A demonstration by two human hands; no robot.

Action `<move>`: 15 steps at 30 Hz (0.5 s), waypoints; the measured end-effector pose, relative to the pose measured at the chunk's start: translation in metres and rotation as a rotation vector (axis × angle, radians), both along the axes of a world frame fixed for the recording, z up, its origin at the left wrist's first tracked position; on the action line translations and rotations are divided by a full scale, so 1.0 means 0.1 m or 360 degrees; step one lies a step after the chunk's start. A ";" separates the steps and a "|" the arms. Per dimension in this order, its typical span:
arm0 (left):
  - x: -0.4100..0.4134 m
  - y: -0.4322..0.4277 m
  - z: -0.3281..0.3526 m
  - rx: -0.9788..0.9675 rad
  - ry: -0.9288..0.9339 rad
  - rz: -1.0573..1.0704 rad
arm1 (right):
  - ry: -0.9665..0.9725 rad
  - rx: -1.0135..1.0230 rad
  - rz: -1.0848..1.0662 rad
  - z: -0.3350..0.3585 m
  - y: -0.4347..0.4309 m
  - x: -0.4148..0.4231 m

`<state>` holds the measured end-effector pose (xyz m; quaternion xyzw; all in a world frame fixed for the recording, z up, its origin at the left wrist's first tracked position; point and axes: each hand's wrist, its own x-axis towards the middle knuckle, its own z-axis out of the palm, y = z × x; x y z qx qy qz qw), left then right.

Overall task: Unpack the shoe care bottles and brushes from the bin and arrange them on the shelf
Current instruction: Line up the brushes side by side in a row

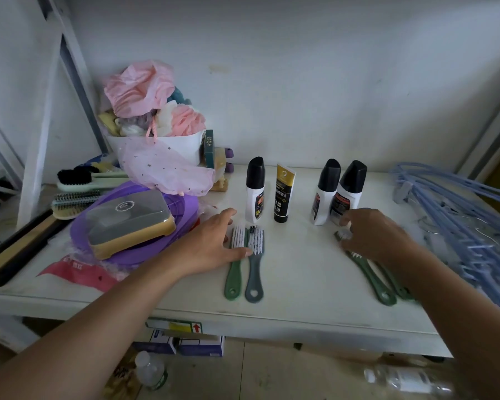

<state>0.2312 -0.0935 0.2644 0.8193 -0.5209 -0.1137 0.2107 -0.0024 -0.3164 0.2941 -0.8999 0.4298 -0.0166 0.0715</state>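
Fingers of the left hand lie straight and a little spread, touching the bristle end of the green-handled brush, which lies flat just beside the grey-handled brush near the front of the white shelf. The right hand is bent down over the heads of two more green brushes; its fingertips are hidden and blurred, so I cannot tell whether they pinch a head or only press on it. Behind the brushes stand the white polish bottle, the black-and-gold tube and a pair of black-capped bottles that touch each other, all upright. The bin is not in view. With bottles and brushes already on the shelf, the step in hand looks like the arranging: squaring each pair of brushes into line. The next move probably calls for small sideways nudges that set the handles parallel, with the right hand kept low and clear of the leaning pair of bottles just beyond it, which could tip at a knock.
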 end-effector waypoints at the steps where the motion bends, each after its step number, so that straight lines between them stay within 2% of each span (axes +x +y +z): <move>1: 0.00 0.00 0.00 0.0010 -0.0006 -0.0004 | 0.0001 -0.0016 -0.0010 0.01 -0.01 -0.02; 8: 0.01 0.02 0.08 0.0012 -0.0010 -0.0005 | 0.0011 0.0000 -0.0018 0.06 -0.01 -0.07; 15: 0.02 0.01 0.02 0.0064 -0.0070 -0.0029 | -0.0266 0.0195 0.0216 -0.01 0.23 0.12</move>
